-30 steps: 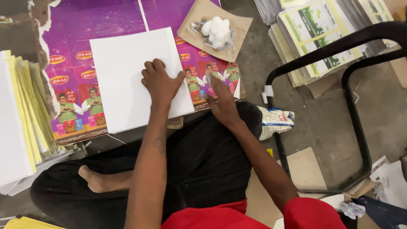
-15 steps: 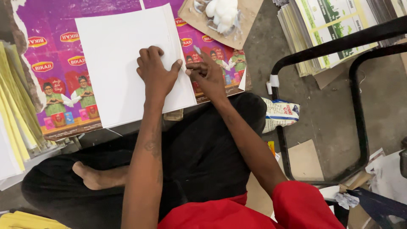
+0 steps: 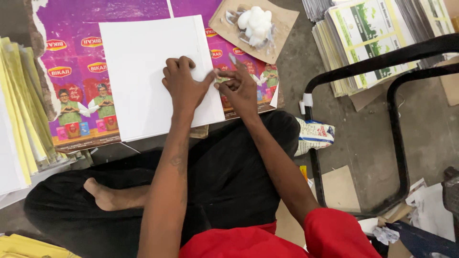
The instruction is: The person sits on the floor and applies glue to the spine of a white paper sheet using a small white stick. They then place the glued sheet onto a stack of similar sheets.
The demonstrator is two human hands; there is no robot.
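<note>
A white rectangular sheet (image 3: 143,71) lies on a purple printed poster (image 3: 76,57) on the floor in front of my crossed legs. My left hand (image 3: 184,86) presses flat on the sheet's right part, fingers curled near its edge. Just beside that right edge is my right hand (image 3: 239,88), its fingers pinched together and one fingertip raised with a pale smear on it. Whether it grips the sheet's edge I cannot tell. Beyond the hands, a brown paper piece (image 3: 282,19) carries a lump of white paste (image 3: 253,21).
A stack of yellow-edged sheets (image 3: 21,110) stands at the left. Stacks of green-printed sheets (image 3: 368,38) lie at the upper right. A black metal tube frame (image 3: 397,119) stands on the grey floor at the right, a small white packet (image 3: 315,136) beside it.
My right hand slid from the poster's lower right edge up along the sheet's right edge toward the left hand. The left hand stayed pressing on the sheet. The camera view shifted.
</note>
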